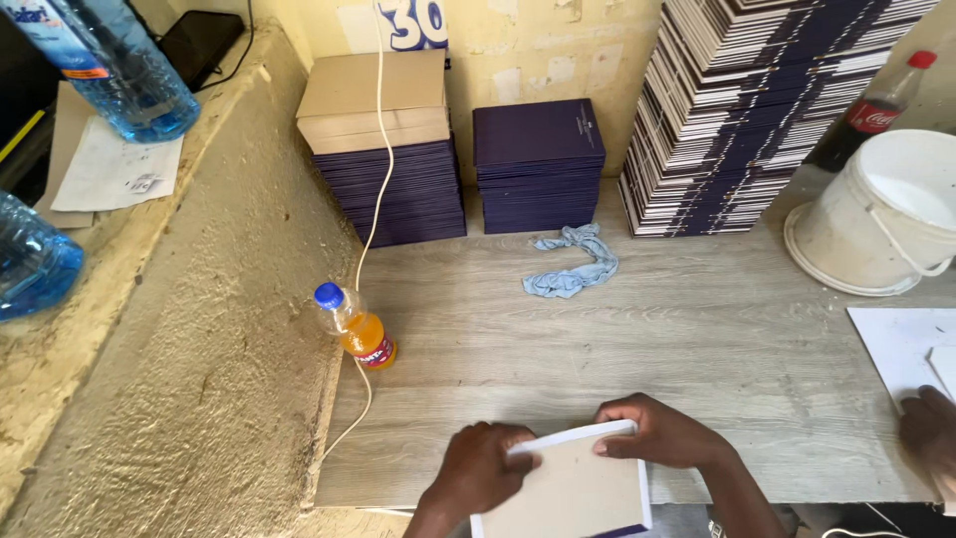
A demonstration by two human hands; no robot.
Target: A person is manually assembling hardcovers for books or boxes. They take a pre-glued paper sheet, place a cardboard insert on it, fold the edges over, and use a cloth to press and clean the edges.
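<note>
White booklet (pixel 573 488): lies at the near bench (pixel 617 329) edge, under and between both hands.
Left hand (pixel 478 468): fingers curled over the booklet's top-left corner, gripping it.
Right hand (pixel 662 433): clasps the top-right corner.
Orange drink bottle (pixel 357 329): left, well apart.
Blue rag (pixel 573 264): farther back.
Purple stacks (pixel 538 164): against the wall.

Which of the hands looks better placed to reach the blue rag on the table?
Probably the right hand: it sits on the white book's far corner, closer below the blue rag than the left hand.
</note>
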